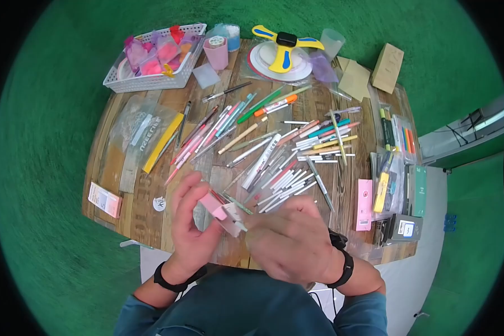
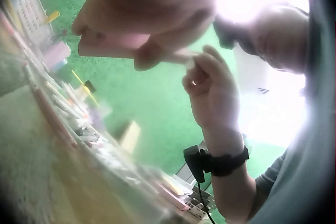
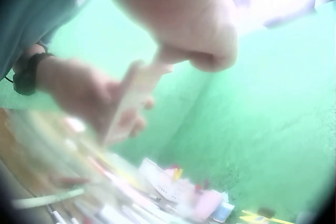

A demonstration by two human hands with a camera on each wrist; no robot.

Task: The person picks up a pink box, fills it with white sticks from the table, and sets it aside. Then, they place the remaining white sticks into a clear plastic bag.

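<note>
Though thickly strewn across the middle, wooden table (image 1: 137, 224): curving around the seated-side edge, with supplies ringing the far and side edges, perhaps to keep them within reach.
Pens and markers (image 1: 261, 161): spread loosely in overlapping rows at mixed angles, likely fanned out to show each barrel.
White perforated basket (image 1: 151, 84): set at the far left, apparently to contain the loose pink and purple bundles.
Clear pouch with yellow edge (image 1: 137, 137): lying flat left of the pens.
White discs (image 1: 257, 59): stacked at the far edge beneath a yellow-and-blue three-armed piece (image 1: 286, 59), possibly to save room.
Right hand (image 1: 297, 241): raised above the near edge, back toward the head view; thumb and forefinger pinching at the carton's near end, other fingers folded in, seemingly for a fine grip.
Left hand (image 1: 187, 229): gripping the carton between thumb and fingers, probably to steady it against the other hand.
Wooden block (image 1: 388, 67): resting at the far right corner, beside tan sheets.
Pink-and-white carton (image 1: 215, 208): held tilted between both hands, above the table's near side and touching no pens.
Pale piece (image 1: 242, 227): at the right fingertips; cannot tell whether flap or contents.
</note>
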